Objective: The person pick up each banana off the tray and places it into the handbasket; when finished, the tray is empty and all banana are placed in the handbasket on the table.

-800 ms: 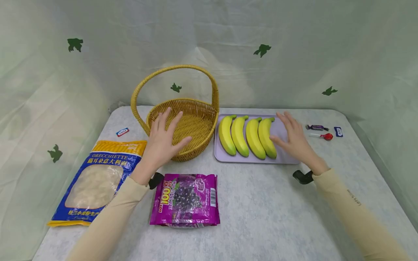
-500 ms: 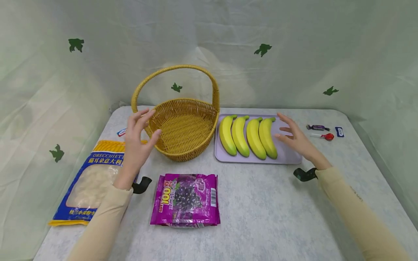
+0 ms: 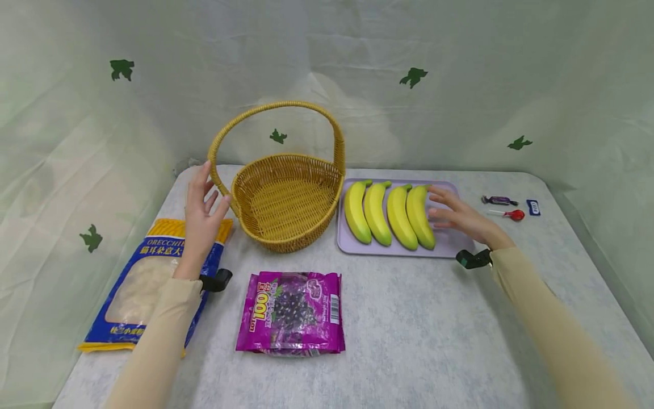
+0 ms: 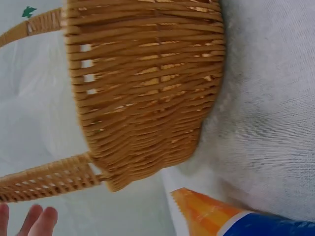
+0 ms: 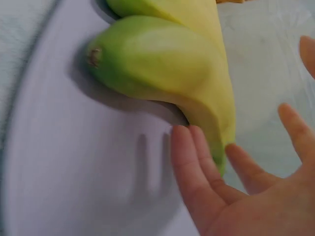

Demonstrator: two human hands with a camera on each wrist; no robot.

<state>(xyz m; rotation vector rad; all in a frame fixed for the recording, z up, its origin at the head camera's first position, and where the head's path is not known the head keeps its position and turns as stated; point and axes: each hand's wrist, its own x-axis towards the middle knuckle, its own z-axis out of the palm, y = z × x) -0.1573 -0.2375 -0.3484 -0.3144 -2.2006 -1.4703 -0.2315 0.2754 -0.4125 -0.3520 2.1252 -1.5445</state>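
Observation:
My left hand (image 3: 199, 218) is at the left side of the wicker basket (image 3: 291, 243), its fingers loosely bent around the lower part of the arched handle (image 3: 213, 165). In the left wrist view the fingertips (image 4: 43, 222) lie just below that handle, apart from it. My right hand (image 3: 467, 221) hovers over the right part of a lilac tray (image 3: 447, 243), where several yellow bananas lie side by side. Its extended fingers are beside the rightmost banana (image 3: 419, 218). The right wrist view has two fingertips (image 5: 183, 140) by this banana's (image 5: 162, 59) narrow end; contact is unclear.
A blue and yellow orecchiette bag (image 3: 138, 289) lies under the left forearm. Nearer the middle is a purple grape-candy bag (image 3: 291, 315). At the right are a wrapped candy (image 3: 498, 200), a red lollipop (image 3: 516, 215) and a small blue packet (image 3: 533, 208). Fabric walls surround the table.
My left hand has moved left from over the basket to beside its handle. The right hand's fingers have come closer to the rightmost banana. Basket, bags and bananas stay put.

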